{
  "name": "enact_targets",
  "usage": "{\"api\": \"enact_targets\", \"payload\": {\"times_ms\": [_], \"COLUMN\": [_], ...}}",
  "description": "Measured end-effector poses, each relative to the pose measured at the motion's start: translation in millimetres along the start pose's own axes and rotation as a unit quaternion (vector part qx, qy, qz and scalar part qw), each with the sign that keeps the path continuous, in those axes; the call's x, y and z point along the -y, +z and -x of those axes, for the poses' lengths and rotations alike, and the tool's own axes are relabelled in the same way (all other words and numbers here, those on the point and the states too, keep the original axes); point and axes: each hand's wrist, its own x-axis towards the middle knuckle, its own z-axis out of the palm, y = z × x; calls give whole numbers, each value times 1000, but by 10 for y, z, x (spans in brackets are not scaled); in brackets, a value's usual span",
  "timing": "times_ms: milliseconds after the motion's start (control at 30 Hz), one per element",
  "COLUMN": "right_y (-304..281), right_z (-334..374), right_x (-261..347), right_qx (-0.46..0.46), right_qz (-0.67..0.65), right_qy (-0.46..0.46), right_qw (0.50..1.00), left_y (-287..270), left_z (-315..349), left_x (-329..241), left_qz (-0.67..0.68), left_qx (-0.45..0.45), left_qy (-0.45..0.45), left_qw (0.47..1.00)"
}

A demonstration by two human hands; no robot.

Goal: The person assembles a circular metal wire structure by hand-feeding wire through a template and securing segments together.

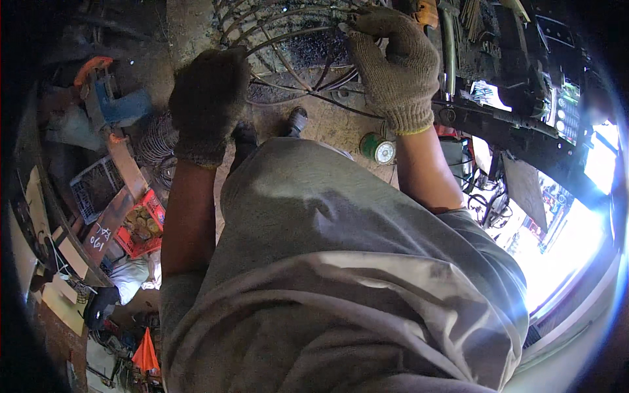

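Note:
Both my hands wear knitted work gloves, brownish grey, at the top of the head view. A frame of thin curved metal rods [288,40] spreads between them, several rods crossing and bending outward. My left hand [211,105] is closed at the frame's left side, where one curved rod meets the glove; its fingertips are dark and partly hidden. Over on the right, my right hand [398,72] pinches the far end of that rod between thumb and fingers. Below the frame, more thin rods hang down toward the floor.
A green round can [378,149] stands on the floor near my sandalled foot [298,119]. To the left are a wire coil [157,139], a blue metal piece [118,105] and a red crate [143,226] with contents. Dark machinery and tools [488,59] crowd the right.

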Motion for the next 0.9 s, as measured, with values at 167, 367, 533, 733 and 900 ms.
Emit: {"api": "enact_targets", "payload": {"times_ms": [167,367,533,733,900], "right_y": [-2,-6,3,39,16], "right_z": [-25,0,-54,85,-22], "right_x": [11,27,5,-24,-52], "right_qx": [-4,-30,-16,-18,-16], "right_qz": [-26,-27,-29,-99,-37], "right_qy": [-36,-6,-62,38,-29], "right_qw": [999,999,998,994,999], "left_y": [-23,-9,20,96,7], "left_z": [-21,9,17,34,-20], "left_x": [-21,-22,40,53,4], "left_qz": [-51,-1,-76,-15,-21], "left_qx": [60,-30,37,-6,83], "left_qy": [9,4,60,33,1], "left_qw": [997,1000,995,999,996]}}
